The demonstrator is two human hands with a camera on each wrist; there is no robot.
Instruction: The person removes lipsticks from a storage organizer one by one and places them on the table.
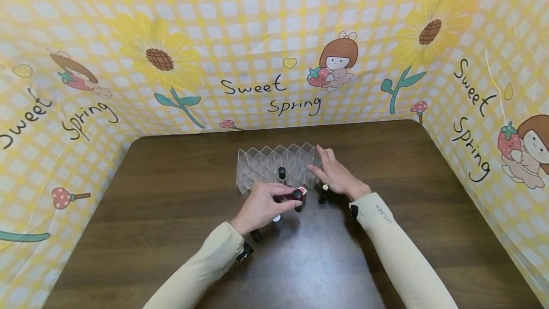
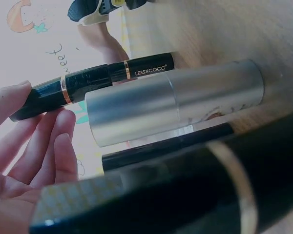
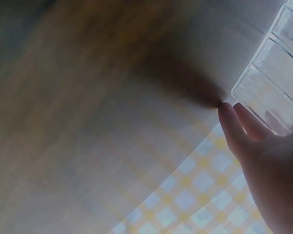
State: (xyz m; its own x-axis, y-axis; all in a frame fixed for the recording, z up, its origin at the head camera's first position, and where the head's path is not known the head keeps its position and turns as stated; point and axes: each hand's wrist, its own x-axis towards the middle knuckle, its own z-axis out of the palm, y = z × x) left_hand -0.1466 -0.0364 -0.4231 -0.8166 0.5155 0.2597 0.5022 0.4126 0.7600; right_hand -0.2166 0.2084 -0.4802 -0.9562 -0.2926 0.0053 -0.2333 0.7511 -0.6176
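Note:
My left hand pinches the upper part of a black lipstick between thumb and fingers, in front of the clear organizer. In the left wrist view, this lipstick shows a gold band; white lettering shows farther down on the black casing. My right hand rests at the organizer's right end, fingers fairly straight along its side in the right wrist view. The clear organizer has diamond-shaped compartments, and a black lipstick stands at its front part.
Right of the held lipstick stands a black tube with a gold-toned top. Nearer me are a silver tube and a black tube, partly hidden by my left wrist. A checked cloth walls the wooden table.

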